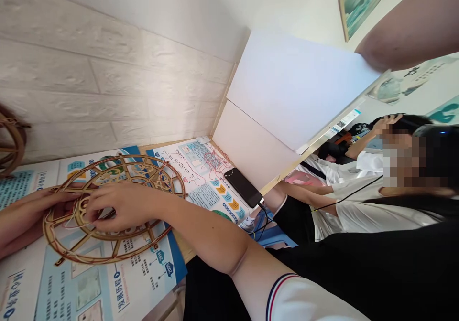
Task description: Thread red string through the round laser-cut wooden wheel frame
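A round wooden openwork frame (116, 251), with spokes and cut-out patterns inside its double rim, lies tilted over printed sheets on the table. My left hand (43, 211) reaches in from the left edge and grips the frame near its left rim, its fingertips partly hidden behind my right hand. Over the frame's centre-left is my right hand (122, 206), its thumb and fingers curled together in a pinch. Thin pale thread (73, 218) runs beside the fingers. A small dark tip shows between them, too small to name.
A black phone (244, 187) with a cable plugged in lies near the table's edge. Beyond it is tangled red thread (215, 163). Another wooden ring piece (10, 142) stands at far left. A white panel (287, 87) and brick-pattern wall (118, 77) border the table. Other people sit at right.
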The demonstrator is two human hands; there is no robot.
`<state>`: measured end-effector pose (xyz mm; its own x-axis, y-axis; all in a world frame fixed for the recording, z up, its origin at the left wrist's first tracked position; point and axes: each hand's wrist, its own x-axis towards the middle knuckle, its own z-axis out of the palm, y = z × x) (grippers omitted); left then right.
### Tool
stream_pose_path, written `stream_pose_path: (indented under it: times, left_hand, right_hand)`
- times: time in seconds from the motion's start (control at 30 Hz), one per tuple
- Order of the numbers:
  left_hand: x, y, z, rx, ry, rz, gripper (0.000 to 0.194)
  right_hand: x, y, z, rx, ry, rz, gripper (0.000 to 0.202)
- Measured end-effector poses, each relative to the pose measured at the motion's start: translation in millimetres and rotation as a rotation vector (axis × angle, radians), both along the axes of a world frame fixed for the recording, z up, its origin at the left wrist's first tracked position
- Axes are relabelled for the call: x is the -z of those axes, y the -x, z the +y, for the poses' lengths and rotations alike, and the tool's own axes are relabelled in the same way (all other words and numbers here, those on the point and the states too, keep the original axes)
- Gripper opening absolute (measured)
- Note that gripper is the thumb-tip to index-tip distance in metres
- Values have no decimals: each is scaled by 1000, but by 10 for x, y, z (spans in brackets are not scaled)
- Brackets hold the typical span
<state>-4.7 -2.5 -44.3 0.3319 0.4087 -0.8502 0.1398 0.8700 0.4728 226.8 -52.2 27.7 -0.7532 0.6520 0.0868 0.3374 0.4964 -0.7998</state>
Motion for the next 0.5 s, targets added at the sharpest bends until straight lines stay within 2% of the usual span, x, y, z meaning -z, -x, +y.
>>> stream_pose_path:
  times: [0.23, 0.4, 0.5]
  left_hand:
    - [-118, -56, -20, 30, -35, -25, 70]
    - [-175, -62, -39, 61, -57, -11, 45]
    - [-201, -81, -47, 69, -68, 4, 37]
  right_hand:
    - [-38, 24, 5, 0, -28, -96, 17]
    - [-36, 45, 1, 0, -36, -139, 15]
    - [-22, 37, 2, -6, -17, -118, 15]
